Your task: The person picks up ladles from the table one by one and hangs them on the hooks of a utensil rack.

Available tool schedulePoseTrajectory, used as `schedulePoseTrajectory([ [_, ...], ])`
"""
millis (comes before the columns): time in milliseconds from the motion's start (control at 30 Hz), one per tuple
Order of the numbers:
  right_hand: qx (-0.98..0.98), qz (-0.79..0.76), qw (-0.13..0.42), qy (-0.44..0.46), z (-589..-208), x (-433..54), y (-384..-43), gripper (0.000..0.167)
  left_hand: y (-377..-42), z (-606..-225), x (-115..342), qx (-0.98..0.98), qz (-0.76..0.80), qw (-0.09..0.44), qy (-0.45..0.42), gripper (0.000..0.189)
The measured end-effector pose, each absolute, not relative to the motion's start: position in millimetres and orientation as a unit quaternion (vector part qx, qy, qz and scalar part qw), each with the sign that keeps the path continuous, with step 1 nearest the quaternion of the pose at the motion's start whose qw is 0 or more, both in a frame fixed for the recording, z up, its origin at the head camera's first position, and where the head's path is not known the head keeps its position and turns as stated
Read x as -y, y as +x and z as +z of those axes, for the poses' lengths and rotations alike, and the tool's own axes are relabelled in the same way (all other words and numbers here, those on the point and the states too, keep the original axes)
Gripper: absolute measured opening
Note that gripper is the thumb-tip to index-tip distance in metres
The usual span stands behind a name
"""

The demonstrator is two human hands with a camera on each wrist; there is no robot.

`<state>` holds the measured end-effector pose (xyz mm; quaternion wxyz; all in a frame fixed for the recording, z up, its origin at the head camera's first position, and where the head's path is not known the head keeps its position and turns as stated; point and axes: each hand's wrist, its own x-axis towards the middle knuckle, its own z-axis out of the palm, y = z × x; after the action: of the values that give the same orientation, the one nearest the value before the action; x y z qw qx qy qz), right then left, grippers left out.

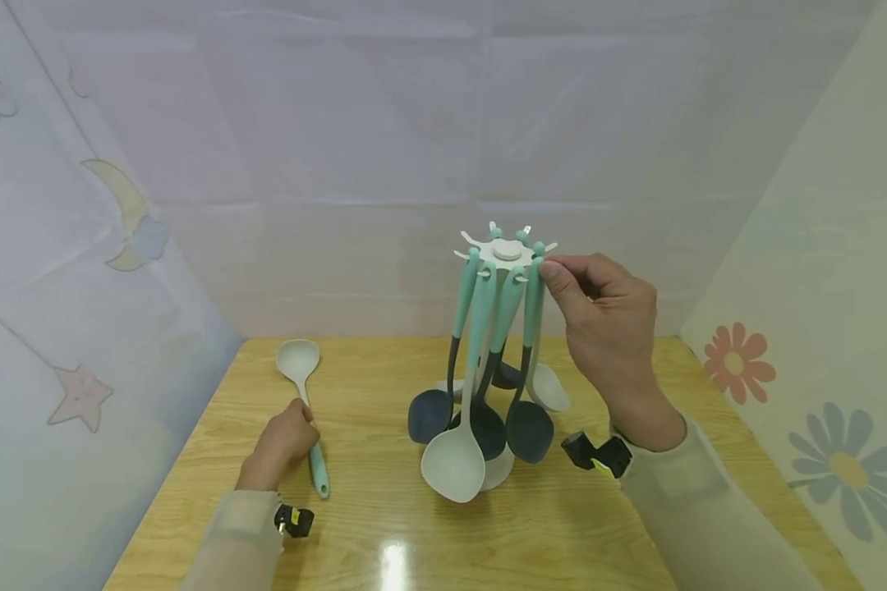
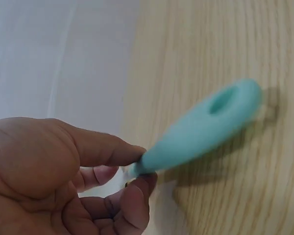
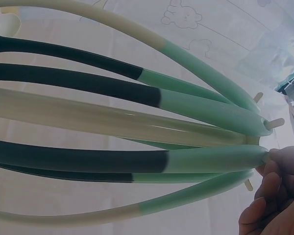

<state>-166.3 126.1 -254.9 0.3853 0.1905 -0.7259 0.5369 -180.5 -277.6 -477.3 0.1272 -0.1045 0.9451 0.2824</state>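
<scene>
My left hand [image 1: 284,435] pinches a white ladle [image 1: 297,359] partway along its length, at the left of the table. The ladle's mint-green handle [image 2: 206,127] sticks out past the fingers, with a hole in its end. Near the middle stands a white utensil rack [image 1: 507,250] with hooks around its top. Thumb and fingers of my right hand [image 1: 609,316] pinch the top end of a hanging dark-headed spoon [image 1: 530,431], right at a hook. Its green handle [image 3: 218,159] shows in the right wrist view, leading to the fingertips.
Several other utensils hang around the rack, among them a white ladle [image 1: 453,465] at the front and a dark-headed one [image 1: 429,416] on its left. The wooden table [image 1: 369,542] ends at a cloth backdrop [image 1: 355,271] behind, with patterned cloth on both sides.
</scene>
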Motion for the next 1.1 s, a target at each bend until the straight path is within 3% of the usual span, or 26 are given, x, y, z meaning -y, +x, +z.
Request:
schedulePoseTrajectory([
  [400, 0.728, 0.532, 0.387, 0.194, -254.4, -127.6, -167.1, 0.009, -175.4, -451.3, 270.3, -0.868, 0.477, 0.131, -0.04, 0.036],
  [633, 0.738, 0.526, 0.376, 0.192, -254.3, -130.3, -169.4, 0.011, -174.6, -434.6, 265.8, -0.856, 0.506, 0.101, -0.002, 0.033],
  [967, 0.755, 0.54, 0.329, 0.172, -251.7, -136.7, -174.1, 0.016, -170.9, -415.7, 259.0, -0.912, 0.41, 0.011, 0.018, 0.033],
  [1100, 0.758, 0.544, 0.318, 0.171, -251.3, -138.0, -173.8, 0.017, -170.0, -410.0, 252.8, -0.919, 0.391, -0.052, 0.018, 0.033],
])
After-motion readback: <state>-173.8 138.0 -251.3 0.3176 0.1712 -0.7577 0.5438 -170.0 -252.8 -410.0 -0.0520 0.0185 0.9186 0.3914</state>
